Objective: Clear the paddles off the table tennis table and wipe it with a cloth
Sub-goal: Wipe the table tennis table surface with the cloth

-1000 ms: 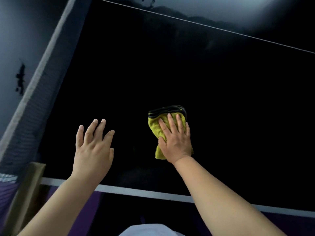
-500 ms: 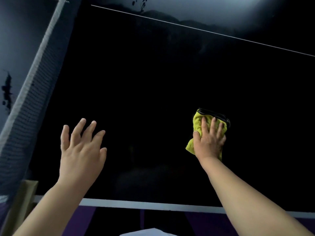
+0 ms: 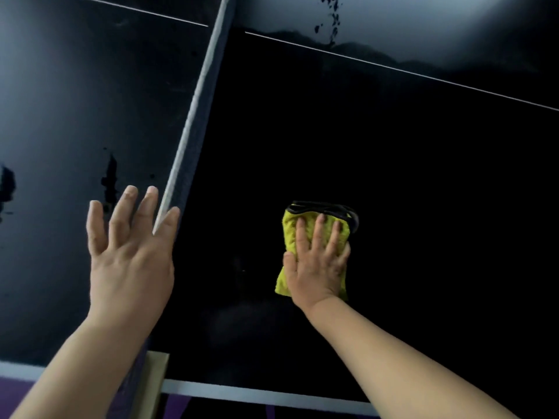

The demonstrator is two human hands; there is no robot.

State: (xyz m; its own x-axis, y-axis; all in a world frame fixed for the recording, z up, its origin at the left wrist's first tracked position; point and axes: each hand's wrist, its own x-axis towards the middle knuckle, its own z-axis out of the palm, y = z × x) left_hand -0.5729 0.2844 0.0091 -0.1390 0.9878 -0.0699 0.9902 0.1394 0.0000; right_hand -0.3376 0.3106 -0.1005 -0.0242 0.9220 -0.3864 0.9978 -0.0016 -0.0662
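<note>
A folded yellow cloth with a black edge (image 3: 289,228) lies flat on the dark table tennis table (image 3: 408,182), to the right of the net. My right hand (image 3: 317,261) presses down on the cloth with straight, spread fingers. My left hand (image 3: 130,255) hovers open with fingers spread, in front of the near end of the net (image 3: 193,116). No paddle is in view.
The net runs from the near edge up and away, splitting the table into left and right halves. A white line (image 3: 423,74) crosses the far part. The table's white near edge (image 3: 257,393) and a net post (image 3: 154,385) lie below my arms.
The view has swung so the net now stands near the middle. My right hand slid the cloth right, away from the net, then stayed on it. My left hand remains raised and open.
</note>
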